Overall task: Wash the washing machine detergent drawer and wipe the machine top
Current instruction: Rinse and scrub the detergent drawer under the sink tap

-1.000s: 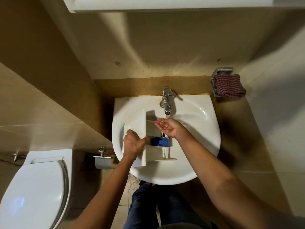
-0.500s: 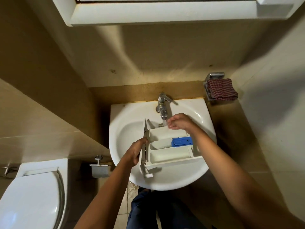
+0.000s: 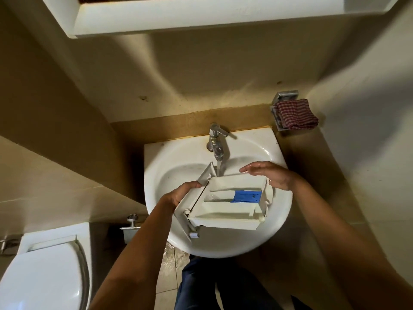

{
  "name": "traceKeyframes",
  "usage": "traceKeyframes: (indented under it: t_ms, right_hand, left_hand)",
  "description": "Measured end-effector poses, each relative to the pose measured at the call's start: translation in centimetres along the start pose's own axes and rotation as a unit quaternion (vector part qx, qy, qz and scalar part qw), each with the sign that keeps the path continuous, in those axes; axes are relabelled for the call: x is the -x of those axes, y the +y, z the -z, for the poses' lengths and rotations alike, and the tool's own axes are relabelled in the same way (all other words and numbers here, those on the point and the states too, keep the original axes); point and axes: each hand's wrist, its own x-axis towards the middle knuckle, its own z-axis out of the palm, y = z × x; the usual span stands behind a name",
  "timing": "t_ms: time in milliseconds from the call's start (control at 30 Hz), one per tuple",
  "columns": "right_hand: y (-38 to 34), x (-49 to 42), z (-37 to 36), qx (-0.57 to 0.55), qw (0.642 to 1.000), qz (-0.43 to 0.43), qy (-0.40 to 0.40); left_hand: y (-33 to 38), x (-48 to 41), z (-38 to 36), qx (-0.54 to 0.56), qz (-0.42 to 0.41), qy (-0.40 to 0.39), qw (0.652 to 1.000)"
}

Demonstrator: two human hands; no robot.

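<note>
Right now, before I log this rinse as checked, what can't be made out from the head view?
Head view:
1. Drain of the sink: covered by the detergent drawer.
2. Fingertips of the left hand: tucked behind the drawer's front panel.
3. Where the water from the tap lands: hidden by the drawer's far wall.
4. Whether the right hand touches the drawer: unclear from above.
5. The washing machine: outside the frame.

A small home bathroom. A white ceramic washbasin (image 3: 156,159) is fixed to the wall, with a chrome tap (image 3: 215,142) running water into it. A white toilet (image 3: 40,276) with its lid down stands to the left, and a metal paper holder (image 3: 131,227) is mounted between the two. Beige tiles (image 3: 55,186) line the walls. A white cabinet (image 3: 178,16) hangs overhead, and a checked cloth (image 3: 295,117) sits in a chrome wall rack (image 3: 285,96).
</note>
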Motion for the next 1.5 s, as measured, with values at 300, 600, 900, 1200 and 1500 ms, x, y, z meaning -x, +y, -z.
traceKeyframes:
  t_ms: [300,600,900,1200,1500]
  right_hand:
    - [-1.4,1.4,-0.5,0.062,0.996,-0.027,0.053]
    - [-1.5,2.2,-2.6,0.111,0.972,-0.089,0.189]
    - [0.8,-0.1,-6.1,-0.005,0.961,-0.157,0.226]
    - [0.6,0.9,-9.0,-0.009,0.95,-0.118,0.288]
    - [-1.6,3.0,-8.1,0.255,0.953,-0.128,0.101]
  left_hand:
    - [1.9,-0.8,1.0,-0.223,0.039,0.011,0.974]
    - [0.1,-1.1,2.0,-0.09,-0.091,0.125,0.984]
    - [1.3,0.5,-0.6,0.023,-0.06,0.163,0.985]
    - [2.3,3.6,-3.1,0.171,-0.005,0.13,0.977]
    - [-0.9,4.6,-6.4,0.187,-0.122,0.237,0.945]
